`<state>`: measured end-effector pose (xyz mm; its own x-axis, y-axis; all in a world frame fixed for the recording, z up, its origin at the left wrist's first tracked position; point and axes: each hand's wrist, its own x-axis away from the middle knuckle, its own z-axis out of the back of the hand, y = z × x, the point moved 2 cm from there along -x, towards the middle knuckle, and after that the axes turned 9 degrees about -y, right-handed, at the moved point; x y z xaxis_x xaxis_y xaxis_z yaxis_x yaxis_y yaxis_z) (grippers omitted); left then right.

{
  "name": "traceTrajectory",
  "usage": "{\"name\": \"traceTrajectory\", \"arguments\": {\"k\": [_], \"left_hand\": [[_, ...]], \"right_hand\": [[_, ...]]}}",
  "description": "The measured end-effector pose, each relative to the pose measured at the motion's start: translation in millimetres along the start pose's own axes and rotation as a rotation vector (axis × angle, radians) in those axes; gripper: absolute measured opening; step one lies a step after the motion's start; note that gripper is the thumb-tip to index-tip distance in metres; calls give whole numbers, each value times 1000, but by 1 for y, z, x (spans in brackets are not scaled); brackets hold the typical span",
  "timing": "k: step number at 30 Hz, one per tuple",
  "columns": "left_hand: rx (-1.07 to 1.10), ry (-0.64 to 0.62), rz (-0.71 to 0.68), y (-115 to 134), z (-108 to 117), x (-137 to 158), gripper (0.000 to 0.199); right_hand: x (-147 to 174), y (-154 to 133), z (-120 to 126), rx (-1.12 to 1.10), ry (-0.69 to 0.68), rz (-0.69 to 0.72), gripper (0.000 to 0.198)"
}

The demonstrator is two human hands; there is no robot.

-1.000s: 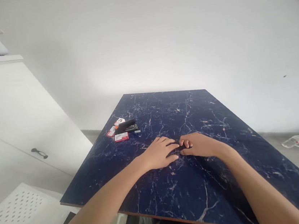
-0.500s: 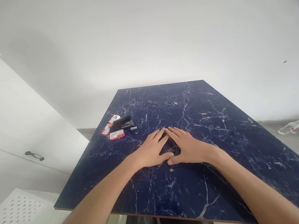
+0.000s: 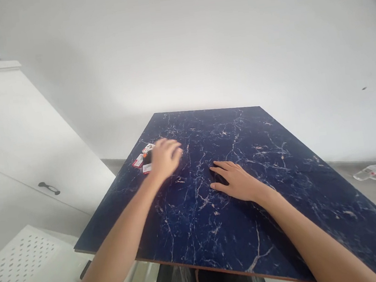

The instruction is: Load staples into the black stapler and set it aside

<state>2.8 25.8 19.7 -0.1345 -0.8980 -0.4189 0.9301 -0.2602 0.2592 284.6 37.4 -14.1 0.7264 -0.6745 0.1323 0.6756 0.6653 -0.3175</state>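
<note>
My left hand (image 3: 166,156), slightly blurred, is over a small group of things on the left of the dark blue marbled table (image 3: 215,229). Its fingers are apart and a little bent, with nothing visibly gripped. It covers most of a black item (image 3: 146,158) with an orange spot; whether they touch I cannot tell. Around that item lie small red and white boxes: one at the front (image 3: 146,168), one at the left (image 3: 138,161) and a whiter one behind (image 3: 148,148). My right hand (image 3: 232,180) rests palm down near the table's middle, fingers spread, holding nothing.
A white cabinet (image 3: 18,130) with a dark handle (image 3: 49,188) stands at the left, above a white perforated panel (image 3: 20,257). Behind the table rises a pale wall (image 3: 203,43). A clear plastic bottle (image 3: 370,172) lies beyond the right edge.
My hands were together with fingertips touching at the table's middle. The left has moved forward and left over the group of things. My right hand stays near its place. The view has shifted slightly.
</note>
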Motion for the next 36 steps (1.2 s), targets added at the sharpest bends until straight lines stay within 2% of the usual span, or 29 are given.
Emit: {"name": "traceTrajectory", "arguments": {"k": [2, 4, 7, 9, 12, 17, 23, 26, 31, 34, 36], "left_hand": [[-57, 133, 255, -48, 14, 0, 40], [-85, 124, 388, -87, 19, 6, 42], [-53, -33, 288, -117, 13, 15, 48], [-28, -108, 209, -122, 7, 18, 57], [13, -139, 193, -121, 3, 16, 62], [95, -115, 202, -113, 6, 14, 53], [177, -154, 90, -88, 3, 11, 50], [199, -212, 13, -63, -3, 8, 51], [254, -339, -133, -6, -15, 9, 46], [271, -390, -189, 25, -22, 14, 41], [238, -402, -188, 37, -24, 17, 45]], "right_hand": [[0, 1, 3, -1, 13, 12, 74], [-1, 1, 4, 3, 24, 10, 72], [-1, 1, 3, 13, 28, -1, 72], [-1, 0, 3, 12, 28, -3, 71], [-1, 1, 2, 10, 30, -1, 72], [-1, 2, 1, 7, 23, 6, 73], [-1, 4, 1, 4, 44, 13, 70], [-3, 4, 2, -5, 80, 35, 66], [-3, 0, 11, -88, 207, 56, 50], [-2, -4, 18, -118, 212, 87, 34], [-1, -5, 21, -126, 191, 85, 25]]}}
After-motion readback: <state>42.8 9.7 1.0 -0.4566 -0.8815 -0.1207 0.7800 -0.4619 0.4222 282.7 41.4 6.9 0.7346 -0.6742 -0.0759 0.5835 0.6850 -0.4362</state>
